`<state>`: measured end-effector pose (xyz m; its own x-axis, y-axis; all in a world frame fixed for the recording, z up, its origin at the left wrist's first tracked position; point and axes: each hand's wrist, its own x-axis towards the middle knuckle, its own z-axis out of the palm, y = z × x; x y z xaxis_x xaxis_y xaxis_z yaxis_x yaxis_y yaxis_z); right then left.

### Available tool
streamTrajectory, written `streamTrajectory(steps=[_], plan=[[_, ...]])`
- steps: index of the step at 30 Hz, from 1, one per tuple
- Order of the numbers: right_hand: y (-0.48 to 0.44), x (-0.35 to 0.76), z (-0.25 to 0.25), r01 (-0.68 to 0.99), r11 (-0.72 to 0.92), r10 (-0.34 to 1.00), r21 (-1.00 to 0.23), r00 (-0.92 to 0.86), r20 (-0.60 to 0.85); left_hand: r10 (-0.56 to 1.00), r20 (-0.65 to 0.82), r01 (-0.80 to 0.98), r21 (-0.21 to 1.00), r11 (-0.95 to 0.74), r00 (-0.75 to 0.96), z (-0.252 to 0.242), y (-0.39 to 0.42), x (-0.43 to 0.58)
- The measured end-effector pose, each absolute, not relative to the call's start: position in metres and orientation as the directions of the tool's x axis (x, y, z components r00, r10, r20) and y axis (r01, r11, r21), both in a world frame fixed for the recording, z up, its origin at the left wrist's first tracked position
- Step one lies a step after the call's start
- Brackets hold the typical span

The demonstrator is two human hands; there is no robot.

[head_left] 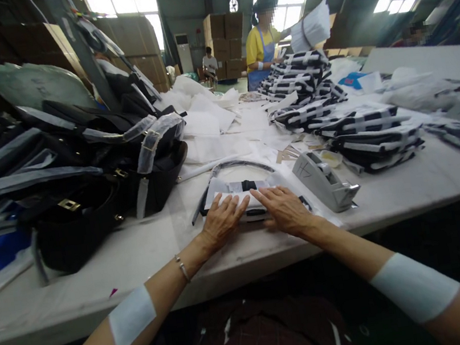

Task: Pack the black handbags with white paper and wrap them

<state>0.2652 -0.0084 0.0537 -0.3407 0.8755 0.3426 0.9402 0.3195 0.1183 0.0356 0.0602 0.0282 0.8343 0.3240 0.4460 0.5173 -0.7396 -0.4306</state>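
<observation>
On the tabletop [250, 253], near its close edge, a white-wrapped bag [255, 212] is lying. The left hand [225, 219] is resting at the bag's 8 o'clock side, the right hand [284, 209] at 4 o'clock, both unclenched and laying their fingers flat across it. A tape dispenser [322, 184] is standing at 3 o'clock; black handbags [87, 234] are lying heaped at 10 o'clock.

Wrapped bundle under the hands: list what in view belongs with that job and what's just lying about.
Likely part of the job:
wrapped bundle, under left hand and right hand
dark strap, looped behind it
tape dispenser, by the right hand

Apparently just lying about:
pink scrap, off to the left
blue packet, farther back
</observation>
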Motion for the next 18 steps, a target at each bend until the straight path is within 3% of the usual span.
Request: streamTrajectory(steps=[10, 15, 18], plan=[[0.005, 0.266, 0.049, 0.929, 0.235, 0.753, 0.284, -0.359, 0.551, 0.328, 0.273, 0.412, -0.362, -0.836, 0.904, 0.085, 0.091, 0.037], [0.021, 0.262, 0.071, 0.894, 0.283, 0.731, 0.348, -0.436, 0.525, 0.326, 0.441, 0.505, -0.388, -0.771, 0.836, 0.089, 0.088, 0.052], [0.022, 0.259, 0.074, 0.884, 0.304, 0.705, 0.354, -0.459, 0.54, 0.323, 0.53, 0.545, -0.34, -0.766, 0.784, 0.075, 0.091, 0.058]])
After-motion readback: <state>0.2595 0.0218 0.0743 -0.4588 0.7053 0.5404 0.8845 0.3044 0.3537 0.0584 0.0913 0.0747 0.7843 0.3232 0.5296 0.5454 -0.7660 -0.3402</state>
